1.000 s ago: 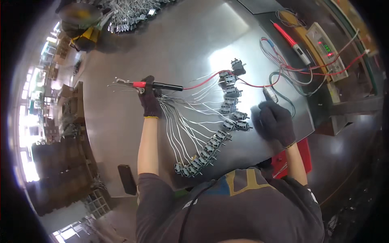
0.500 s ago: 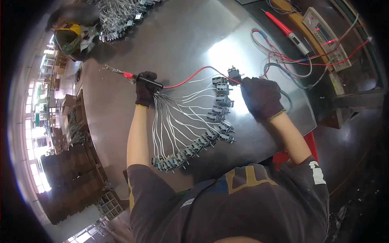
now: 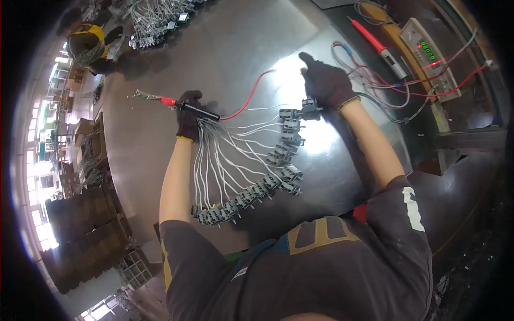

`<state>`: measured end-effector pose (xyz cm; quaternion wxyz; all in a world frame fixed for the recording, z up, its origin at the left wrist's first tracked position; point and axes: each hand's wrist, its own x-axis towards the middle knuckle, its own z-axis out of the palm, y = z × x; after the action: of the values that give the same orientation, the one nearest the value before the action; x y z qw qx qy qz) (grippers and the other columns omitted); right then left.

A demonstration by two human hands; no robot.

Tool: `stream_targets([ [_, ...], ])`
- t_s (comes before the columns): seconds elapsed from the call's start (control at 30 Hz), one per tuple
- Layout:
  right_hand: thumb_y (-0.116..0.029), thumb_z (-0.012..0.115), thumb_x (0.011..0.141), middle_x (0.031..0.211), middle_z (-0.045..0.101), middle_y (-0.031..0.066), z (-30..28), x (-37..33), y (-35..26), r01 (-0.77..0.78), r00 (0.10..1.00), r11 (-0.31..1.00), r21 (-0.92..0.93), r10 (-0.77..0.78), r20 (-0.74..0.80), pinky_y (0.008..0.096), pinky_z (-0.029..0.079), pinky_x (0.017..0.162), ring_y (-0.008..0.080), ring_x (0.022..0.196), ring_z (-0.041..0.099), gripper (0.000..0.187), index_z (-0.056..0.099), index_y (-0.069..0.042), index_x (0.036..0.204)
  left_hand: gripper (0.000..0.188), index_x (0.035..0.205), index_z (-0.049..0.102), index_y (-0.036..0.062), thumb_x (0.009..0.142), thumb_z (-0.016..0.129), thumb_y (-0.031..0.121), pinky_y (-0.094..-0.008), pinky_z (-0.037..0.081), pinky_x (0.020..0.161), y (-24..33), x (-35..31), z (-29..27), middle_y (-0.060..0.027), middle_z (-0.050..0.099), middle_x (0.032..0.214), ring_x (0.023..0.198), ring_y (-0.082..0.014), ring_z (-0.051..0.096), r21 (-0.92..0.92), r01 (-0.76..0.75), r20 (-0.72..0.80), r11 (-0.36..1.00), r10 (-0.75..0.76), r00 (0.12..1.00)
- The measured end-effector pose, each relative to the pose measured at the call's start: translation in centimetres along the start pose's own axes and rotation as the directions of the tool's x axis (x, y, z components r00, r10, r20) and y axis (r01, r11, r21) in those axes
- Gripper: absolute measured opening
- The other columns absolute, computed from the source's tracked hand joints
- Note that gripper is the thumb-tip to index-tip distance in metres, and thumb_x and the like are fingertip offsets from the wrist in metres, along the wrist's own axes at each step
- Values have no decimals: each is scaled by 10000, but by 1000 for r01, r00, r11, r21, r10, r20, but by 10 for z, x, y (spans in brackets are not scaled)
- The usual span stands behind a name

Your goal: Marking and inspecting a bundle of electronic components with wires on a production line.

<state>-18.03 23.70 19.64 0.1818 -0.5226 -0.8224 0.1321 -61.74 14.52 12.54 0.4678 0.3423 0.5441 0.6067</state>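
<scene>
My left hand (image 3: 188,119), in a dark glove, is closed around a black-handled test probe (image 3: 202,111) with a red collar and a metal clip at its far end. The gathered ends of several white wires (image 3: 218,160) are in the same grip. They fan out to a curved row of small dark grey plug-like parts (image 3: 243,199) on the metal table. My right hand (image 3: 327,81), also gloved, is over the table beyond the top part (image 3: 309,108), with a finger stretched out and no held thing visible. A red lead (image 3: 251,99) runs from the probe towards it.
At the right stand a meter (image 3: 428,53) with a lit green display and a red-and-grey probe (image 3: 377,47), among tangled red and grey cables (image 3: 369,80). A heap of wired parts (image 3: 160,21) lies on the far left of the metal table (image 3: 241,32). Another person (image 3: 88,45) works beyond it.
My right hand has moved away from me and left, off the top grey part, and a finger now extends. The meter's display has turned from red to green digits. My left hand keeps its grip.
</scene>
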Motion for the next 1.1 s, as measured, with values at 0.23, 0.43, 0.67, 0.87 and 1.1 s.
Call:
stream_targets([
  [0.23, -363, 665, 1035, 1224, 776, 106, -63, -24, 88, -90, 931, 989, 118, 125, -343, 423, 599, 893, 338, 1066, 763, 356, 706, -220, 1358, 512, 1471, 579, 113, 1002, 757, 217, -371, 593, 895, 30, -35, -11, -59, 668, 1137, 1012, -171, 689, 877, -176, 86, 447, 215, 973],
  [0.43, -468, 579, 1000, 1374, 713, 148, -115, -23, 183, -446, 892, 861, -245, 406, -199, 497, 537, 1064, 358, 1274, 684, 492, 664, -211, 1412, 553, 1504, 560, 64, 1005, 739, 222, -379, 577, 901, 72, -172, -105, -144, 693, 1165, 1036, -237, 686, 631, 143, -223, 763, 1, 975],
  [0.67, -503, 678, 913, 1341, 722, 222, -94, -8, 208, -418, 903, 857, -303, 429, -33, 540, 569, 1007, 413, 1203, 713, 609, 669, -145, 1407, 311, 1306, 699, -18, 1115, 592, 203, -444, 533, 1090, -24, -424, -133, -186, 726, 1270, 1213, -334, 685, 887, 364, -462, 285, 555, 692],
  [0.87, -625, 653, 943, 1224, 743, 277, -106, 8, 227, -393, 918, 913, -112, 382, -105, 545, 549, 982, 448, 1168, 720, 622, 705, -168, 1362, 218, 1101, 752, -36, 1032, 712, 167, -462, 601, 783, -52, -496, -42, -188, 756, 1007, 903, -344, 749, 930, 306, -365, 205, 621, 694],
  [1.1, -378, 646, 1063, 1210, 754, 191, -298, 19, 186, -4, 603, 407, -913, -728, -327, 467, 597, 941, 363, 1094, 746, 502, 631, -84, 1469, 283, 743, 642, 129, 999, 735, 205, -459, 529, 576, -28, -461, 24, -75, 626, 647, 576, -300, 646, 994, 109, -102, 17, 508, 855],
])
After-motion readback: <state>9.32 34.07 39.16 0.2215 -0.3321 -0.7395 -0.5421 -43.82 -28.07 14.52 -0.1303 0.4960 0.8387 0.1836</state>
